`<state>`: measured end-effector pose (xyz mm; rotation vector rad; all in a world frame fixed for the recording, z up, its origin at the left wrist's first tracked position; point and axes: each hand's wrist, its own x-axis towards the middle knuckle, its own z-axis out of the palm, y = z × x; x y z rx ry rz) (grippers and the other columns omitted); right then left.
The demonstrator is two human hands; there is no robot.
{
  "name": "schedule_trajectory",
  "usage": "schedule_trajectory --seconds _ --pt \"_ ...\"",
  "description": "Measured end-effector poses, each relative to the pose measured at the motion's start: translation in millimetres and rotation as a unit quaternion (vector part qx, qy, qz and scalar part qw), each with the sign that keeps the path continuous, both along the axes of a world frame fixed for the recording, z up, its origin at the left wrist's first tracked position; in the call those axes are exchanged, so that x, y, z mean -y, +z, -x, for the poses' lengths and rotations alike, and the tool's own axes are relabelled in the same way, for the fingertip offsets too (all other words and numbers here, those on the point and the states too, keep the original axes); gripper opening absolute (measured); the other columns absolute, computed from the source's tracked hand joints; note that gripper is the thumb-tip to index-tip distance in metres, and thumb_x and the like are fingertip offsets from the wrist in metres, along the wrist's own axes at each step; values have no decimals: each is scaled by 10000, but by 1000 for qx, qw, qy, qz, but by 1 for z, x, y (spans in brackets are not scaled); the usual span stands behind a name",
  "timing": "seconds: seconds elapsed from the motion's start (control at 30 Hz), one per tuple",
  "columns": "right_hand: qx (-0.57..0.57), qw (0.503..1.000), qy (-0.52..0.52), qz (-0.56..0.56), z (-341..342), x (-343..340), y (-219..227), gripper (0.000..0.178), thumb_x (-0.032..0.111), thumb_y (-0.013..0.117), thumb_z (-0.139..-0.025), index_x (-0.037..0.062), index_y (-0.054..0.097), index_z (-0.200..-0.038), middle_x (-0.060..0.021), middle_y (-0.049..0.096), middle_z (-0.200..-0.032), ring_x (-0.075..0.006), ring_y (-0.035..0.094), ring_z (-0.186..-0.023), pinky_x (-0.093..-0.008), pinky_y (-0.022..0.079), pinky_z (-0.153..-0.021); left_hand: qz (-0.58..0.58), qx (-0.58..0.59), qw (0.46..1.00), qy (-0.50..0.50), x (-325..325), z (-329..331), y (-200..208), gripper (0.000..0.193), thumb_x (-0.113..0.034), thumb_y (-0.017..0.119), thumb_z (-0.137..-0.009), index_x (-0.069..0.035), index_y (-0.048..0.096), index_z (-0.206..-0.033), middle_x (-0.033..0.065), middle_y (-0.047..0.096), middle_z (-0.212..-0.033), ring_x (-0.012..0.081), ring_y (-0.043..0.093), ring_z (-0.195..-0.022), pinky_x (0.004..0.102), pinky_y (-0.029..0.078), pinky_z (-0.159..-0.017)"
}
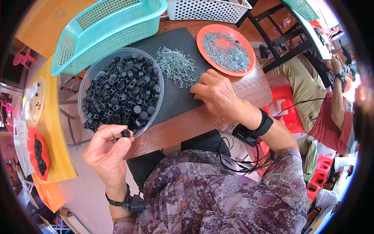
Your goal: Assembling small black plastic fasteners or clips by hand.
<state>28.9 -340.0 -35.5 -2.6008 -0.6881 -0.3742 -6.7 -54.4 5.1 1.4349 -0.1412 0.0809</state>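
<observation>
Between the thumb and fingers of my left hand (107, 156) is a small black plastic cap (126, 133), just off the near edge of a round clear tub (80, 95). Many more black plastic caps and fittings (120, 87) fill that tub. My right hand (216, 93) reaches down to the dark mat (177, 109), fingertips pinched together beside a loose pile of silver screws (177, 64). Whatever those fingertips hold, if anything, is hidden. Past this hand, an orange plate (200, 41) carries another heap of screws (228, 50).
A turquoise basket (113, 29) and a white perforated basket (206, 11) stand behind the tub and mat. On a yellow table (58, 148) at left lies a red dish (30, 150) with black pieces. At right sits another person (331, 113) near red stools (286, 103).
</observation>
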Motion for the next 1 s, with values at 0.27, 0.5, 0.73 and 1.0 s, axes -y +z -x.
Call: schedule_trajectory --seconds 0.27,0.5,0.73,1.0 --pt "-13 993 106 56 -17 0 7 77 26 611 -666 29 543 -701 -101 497 -713 -289 493 -747 -399 428 -606 62 -29 997 -21 -3 2 -1 253 -56 737 -740 61 612 -927 115 608 -836 182 614 -725 276 524 -640" --pt "-51 991 76 -95 7 -16 36 110 -29 616 -705 9 522 -749 -110 537 -760 -281 520 -675 -363 438 -586 179 -78 978 -76 -3 -3 -1 266 -29 743 -735 76 618 -945 114 629 -840 186 649 -740 257 539 -646" --pt "-75 930 175 -315 7 -95 69 115 -46 616 -731 11 559 -813 -99 549 -721 -270 549 -671 -348 450 -587 194 -67 976 -69 0 0 -3 254 -27 738 -743 51 625 -956 94 638 -841 165 653 -748 225 520 -603" --pt "-92 935 178 -291 4 -107 67 87 -22 601 -734 19 548 -790 -107 544 -702 -302 534 -658 -378 435 -586 88 -29 995 -27 -4 3 -3 233 -16 737 -744 42 644 -950 39 608 -817 98 576 -703 183 422 -553"
